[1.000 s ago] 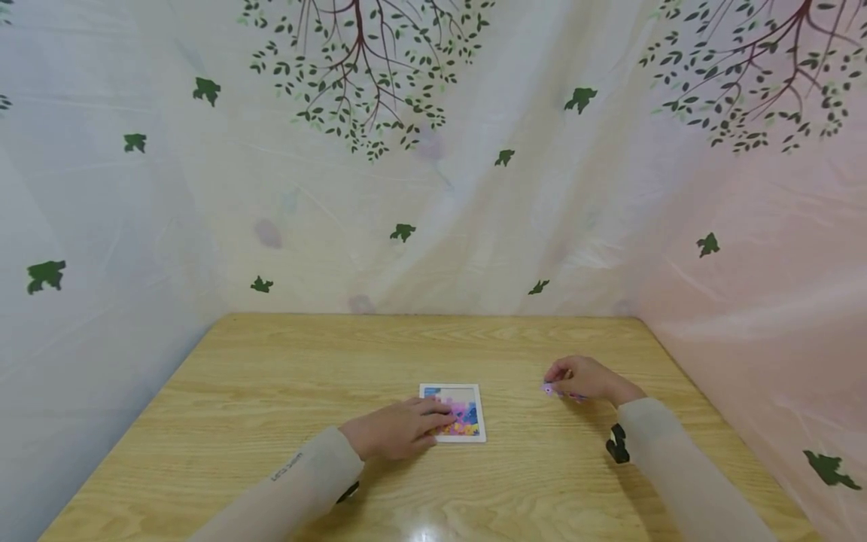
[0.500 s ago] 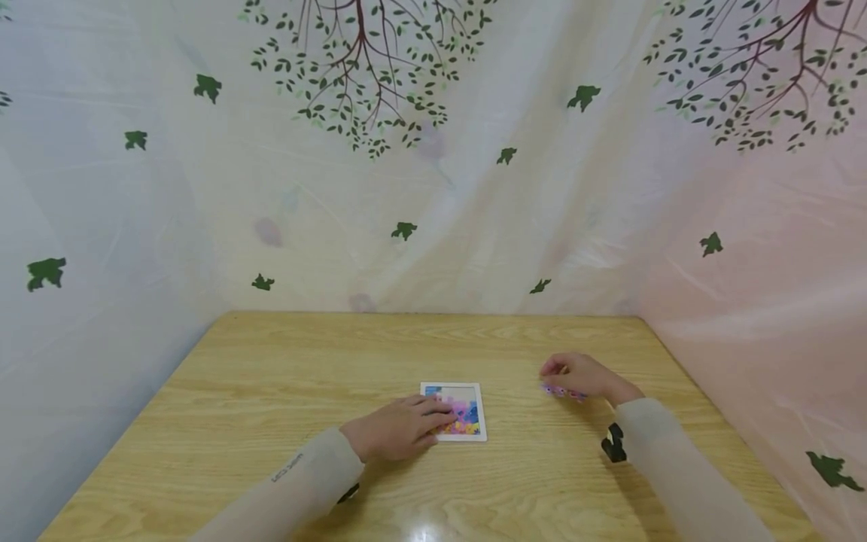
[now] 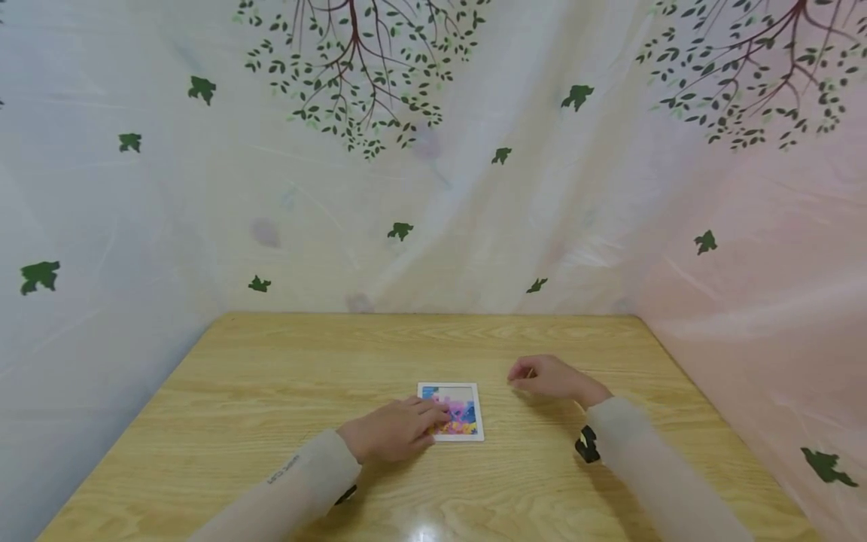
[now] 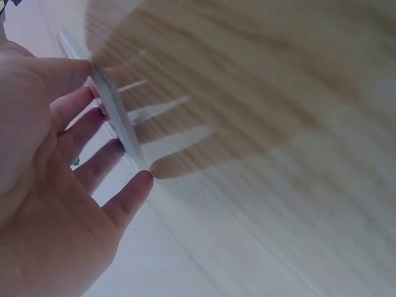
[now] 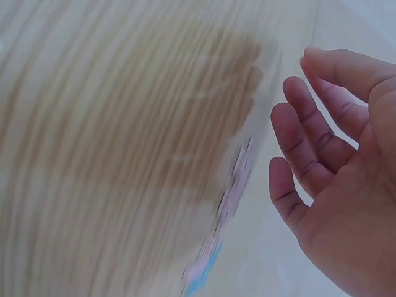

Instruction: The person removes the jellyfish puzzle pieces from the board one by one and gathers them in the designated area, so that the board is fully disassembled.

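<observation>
A jigsaw puzzle in a white square tray (image 3: 480, 421) lies on the table, with pink, blue and yellow pieces filling its lower part and a pale bare strip along the top. Across its left side rests my left hand (image 3: 393, 430), fingers extended; the left wrist view shows the fingertips along the tray's edge (image 4: 117, 117). To the right of the tray my right hand (image 3: 555, 376) hovers over the table, thumb and index tips pinched on what appears to be a small puzzle piece, almost hidden by them. Loose puzzle pieces (image 5: 235, 185) lie on the table beside this hand in the right wrist view.
The wooden table (image 3: 305, 354) reaches back to a pale curtain (image 3: 325, 226) printed with trees and green birds. More curtain closes in on the left and right sides. A black strap (image 3: 587, 444) shows at the right sleeve.
My right hand has lifted from the loose pieces and moved left toward the tray. The pieces seen beneath it before are now hidden in the head view. My left hand stays on the tray.
</observation>
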A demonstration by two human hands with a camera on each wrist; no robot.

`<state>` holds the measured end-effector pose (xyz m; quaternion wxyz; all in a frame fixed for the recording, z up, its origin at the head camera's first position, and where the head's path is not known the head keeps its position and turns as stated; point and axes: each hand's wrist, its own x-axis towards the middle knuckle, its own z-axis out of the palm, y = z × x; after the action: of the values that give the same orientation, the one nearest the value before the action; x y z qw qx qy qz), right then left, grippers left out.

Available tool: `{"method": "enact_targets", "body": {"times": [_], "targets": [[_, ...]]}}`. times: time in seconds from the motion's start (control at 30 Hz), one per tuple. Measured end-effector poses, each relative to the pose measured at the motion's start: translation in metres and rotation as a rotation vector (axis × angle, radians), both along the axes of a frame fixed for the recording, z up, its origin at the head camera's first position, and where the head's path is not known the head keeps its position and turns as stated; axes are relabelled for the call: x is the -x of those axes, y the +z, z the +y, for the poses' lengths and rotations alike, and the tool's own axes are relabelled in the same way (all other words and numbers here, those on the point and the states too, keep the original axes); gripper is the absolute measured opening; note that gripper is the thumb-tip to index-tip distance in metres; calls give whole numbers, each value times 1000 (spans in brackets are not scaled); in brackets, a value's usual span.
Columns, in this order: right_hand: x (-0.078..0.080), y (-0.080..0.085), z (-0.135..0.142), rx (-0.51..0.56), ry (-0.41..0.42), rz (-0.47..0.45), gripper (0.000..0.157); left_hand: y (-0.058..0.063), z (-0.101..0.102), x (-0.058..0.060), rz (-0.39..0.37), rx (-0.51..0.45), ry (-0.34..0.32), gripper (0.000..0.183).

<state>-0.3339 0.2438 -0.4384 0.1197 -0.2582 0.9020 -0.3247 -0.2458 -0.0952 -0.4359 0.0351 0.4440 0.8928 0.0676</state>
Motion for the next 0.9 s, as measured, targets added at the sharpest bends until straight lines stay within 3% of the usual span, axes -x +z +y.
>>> {"method": "enact_targets", "body": {"times": [0.3, 0.47, 0.73, 0.9], "targets": [[-3, 1, -45, 18, 65, 17, 11, -3, 1, -6, 143, 21, -12, 38], [-4, 2, -68, 16, 82, 6, 12, -4, 2, -5, 149, 32, 4, 38], [1, 1, -103, -5, 141, 38, 16, -6, -3, -7, 224, 17, -60, 39], [0, 0, -118, -22, 147, 25, 17, -5, -6, -10, 190, 8, -49, 38]]}}
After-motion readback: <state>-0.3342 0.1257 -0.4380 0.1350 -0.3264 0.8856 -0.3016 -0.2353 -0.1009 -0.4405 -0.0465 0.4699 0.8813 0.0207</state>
